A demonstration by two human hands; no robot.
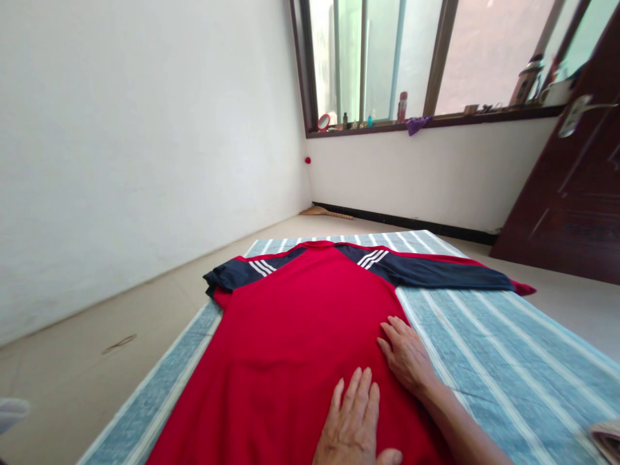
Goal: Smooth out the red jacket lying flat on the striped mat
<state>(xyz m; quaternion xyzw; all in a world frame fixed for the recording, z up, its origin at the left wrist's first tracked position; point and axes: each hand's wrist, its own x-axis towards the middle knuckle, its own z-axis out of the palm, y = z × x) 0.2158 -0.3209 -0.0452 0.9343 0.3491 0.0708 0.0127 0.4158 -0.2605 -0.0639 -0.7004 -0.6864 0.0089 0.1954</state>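
Two bare hands lie flat on a red knit sports jersey with navy sleeves and white shoulder stripes [300,336]. It is spread out on a pale blue cloth mat with white stripes [508,361], laid over the beige floor [159,303]. The collar points to the far end, towards the white wall under the window.

The left hand [353,420] presses on the near middle of the red body. Its fingers [361,387] are open and spread, palm down, gripping nothing. The right hand [407,355] rests just beyond it and to the right, close to the jersey's right side edge. Its fingers [390,329] are likewise straight and open, holding nothing.

The right navy sleeve [450,271] lies stretched out to the right across the mat. The left navy sleeve [232,274] looks bunched or folded under at the far left (I cannot tell which).

By its look the jersey is light, soft and limp, and probably a little slick. It is not fragile, but it would likely sag and crease wherever it is lifted by a single point. The side seams, the shoulders, the cuffs and the hem seem the best places for a pinch, since the flat middle gives the fingers nothing to close on
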